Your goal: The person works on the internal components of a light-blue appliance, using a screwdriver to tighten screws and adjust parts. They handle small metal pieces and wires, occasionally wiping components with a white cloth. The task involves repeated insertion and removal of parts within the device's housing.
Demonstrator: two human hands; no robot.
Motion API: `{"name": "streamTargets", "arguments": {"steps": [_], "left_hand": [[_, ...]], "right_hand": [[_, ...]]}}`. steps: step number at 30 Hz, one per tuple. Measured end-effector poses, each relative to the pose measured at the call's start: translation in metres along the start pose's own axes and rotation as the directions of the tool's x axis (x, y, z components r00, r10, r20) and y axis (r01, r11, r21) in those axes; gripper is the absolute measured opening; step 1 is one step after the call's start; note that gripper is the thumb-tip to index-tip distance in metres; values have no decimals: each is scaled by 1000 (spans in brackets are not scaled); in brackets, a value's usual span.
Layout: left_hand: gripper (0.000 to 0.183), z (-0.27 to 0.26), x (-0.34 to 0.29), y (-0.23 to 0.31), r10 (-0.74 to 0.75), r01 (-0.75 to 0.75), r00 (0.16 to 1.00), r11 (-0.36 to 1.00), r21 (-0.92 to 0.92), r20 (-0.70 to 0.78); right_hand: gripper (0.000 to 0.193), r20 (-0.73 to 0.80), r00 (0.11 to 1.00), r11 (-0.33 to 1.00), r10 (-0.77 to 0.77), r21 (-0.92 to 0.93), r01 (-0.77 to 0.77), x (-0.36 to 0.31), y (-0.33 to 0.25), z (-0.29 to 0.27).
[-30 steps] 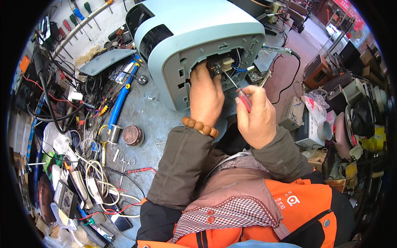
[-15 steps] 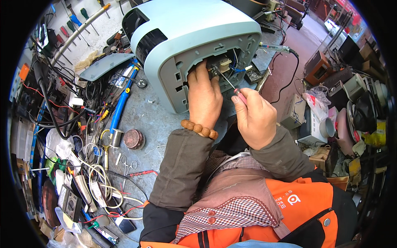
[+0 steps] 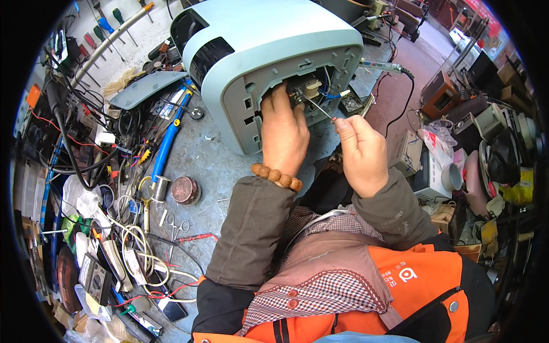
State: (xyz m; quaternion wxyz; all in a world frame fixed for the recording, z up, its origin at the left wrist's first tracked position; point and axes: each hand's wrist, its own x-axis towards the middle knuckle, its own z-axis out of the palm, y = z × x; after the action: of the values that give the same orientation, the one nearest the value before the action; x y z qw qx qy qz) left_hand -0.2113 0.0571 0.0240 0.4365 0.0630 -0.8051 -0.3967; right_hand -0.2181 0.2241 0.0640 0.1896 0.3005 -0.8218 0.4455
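Note:
A pale blue-green appliance housing (image 3: 274, 40) lies tilted on the bench, its grey underside toward me. My left hand (image 3: 285, 134), with a wooden bead bracelet at the wrist, reaches into the opening. Its fingers bend around something inside; the fingertips and what they hold are hidden. My right hand (image 3: 366, 157) is closed round the handle of a screwdriver (image 3: 322, 108). The thin metal shaft points up and left into the opening, its tip by the inner mechanism (image 3: 297, 97). A cream-coloured part (image 3: 312, 88) and blue wires (image 3: 330, 95) show beside it.
A round reddish tin (image 3: 185, 190), scissor-like forceps (image 3: 176, 227) and a blue desoldering pump (image 3: 166, 143) lie on the bench (image 3: 214, 166). Tangled cables (image 3: 137, 246) and a multimeter (image 3: 96, 279) crowd the left. A detached blue-grey panel (image 3: 147, 91) rests behind. Old devices fill the right.
My right hand has moved a little right, and the screwdriver's shaft now slants more toward the right. The left hand stays in the opening; the housing has shifted very slightly.

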Motion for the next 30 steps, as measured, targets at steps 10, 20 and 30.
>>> {"name": "streamTargets", "arguments": {"steps": [10, 20, 30], "left_hand": [[58, 0, 0, 2, -17, 17, 1000, 1000, 0, 6], [57, -1, 2, 3, -25, 25, 1000, 1000, 5, -7], [56, 0, 0, 2, -48, 48, 999, 999, -12, 14]], "right_hand": [[22, 45, 992, 983, -117, -138, 122, -5, -4, -2], [18, 23, 994, 982, -109, -154, 111, -6, -5, 0], [20, -2, 975, 948, -221, -235, 214, -6, -5, -2]]}}
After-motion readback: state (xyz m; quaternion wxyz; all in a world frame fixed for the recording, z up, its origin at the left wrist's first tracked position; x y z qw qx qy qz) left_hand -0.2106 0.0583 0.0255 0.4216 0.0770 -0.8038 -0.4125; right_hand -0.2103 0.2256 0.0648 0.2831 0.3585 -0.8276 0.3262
